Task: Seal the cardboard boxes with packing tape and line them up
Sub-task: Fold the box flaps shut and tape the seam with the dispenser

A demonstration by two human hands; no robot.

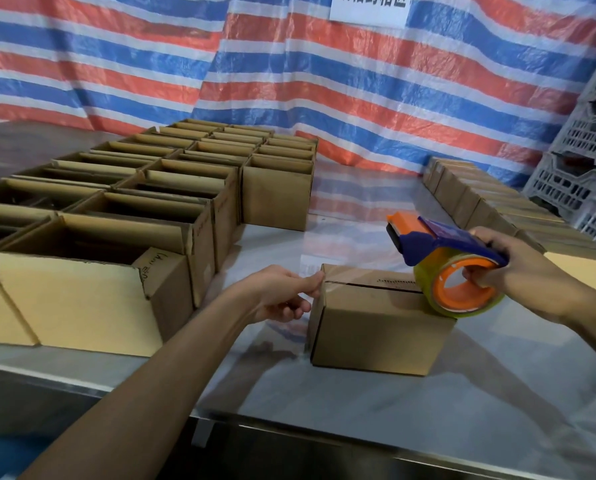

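The right hand (507,271) grips a tape dispenser (442,261) against a closed box (376,327). The left hand (282,296), loosely curled, touches its end

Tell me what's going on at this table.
A person is taping a small brown cardboard box shut at the front of the shiny metal table. The right hand grips a blue-and-orange tape dispenser, its clear roll resting at the box's right top edge, while the left hand touches the left top edge. Open-topped cardboard boxes stand in rows on the left; a line of closed cardboard boxes runs along the right.
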